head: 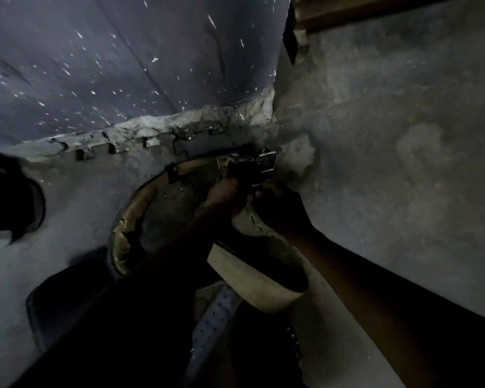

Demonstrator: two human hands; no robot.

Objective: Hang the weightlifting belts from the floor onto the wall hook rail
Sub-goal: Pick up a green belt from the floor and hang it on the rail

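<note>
**A:** Where are we now?

**B:** We are bent low in a dark corner. Our left hand [227,191] and our right hand [275,197] are close together, far in front of us, by the wall [389,135] on the right.

**A:** What are we holding?

**B:** Both hands are wrapped around the buckle end [259,166] of a belt [263,278]. The shiny metal buckle sticks up just past our fingers. The pale belt curls down in a loop, near us, under our right arm.

**A:** Is there another belt?

**B:** Yes. A worn tan belt [129,219] lies in a ring on the floor [81,191], to the left of our hands. It may join the one we hold; it is too dark to tell. A strap with holes [213,320] lies nearer to us.

**A:** Can we see the hook rail?

**B:** No. We will have to look up to find it.

**A:** How do we lift well?

**B:** We think we should keep a tight hold near the buckle, since that end is heavy. We should lift slowly so the loop does not snag the other belts. Then we should let it hang straight before we carry it.
</note>
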